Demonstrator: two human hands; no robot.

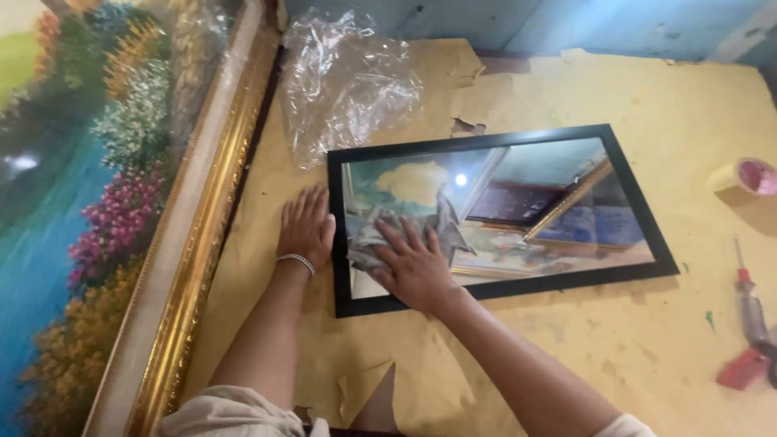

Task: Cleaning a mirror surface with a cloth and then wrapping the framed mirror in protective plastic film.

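Observation:
A black picture frame (pixel 631 194) with reflective glass lies flat on the brown-paper-covered table (pixel 583 340). My right hand (pixel 413 263) presses a grey cloth (pixel 368 239) onto the glass near the frame's left end. Its fingers are spread flat on the cloth. My left hand (pixel 306 226) lies flat and open on the paper just outside the frame's left edge, touching it. A silver bracelet (pixel 297 260) sits on that wrist.
A large landscape painting in a gold ornate frame (pixel 194 243) leans along the left. Crumpled clear plastic wrap (pixel 344 77) lies behind the black frame. A roll of tape (pixel 749 176) and a red-handled screwdriver (pixel 749 324) lie at the right edge.

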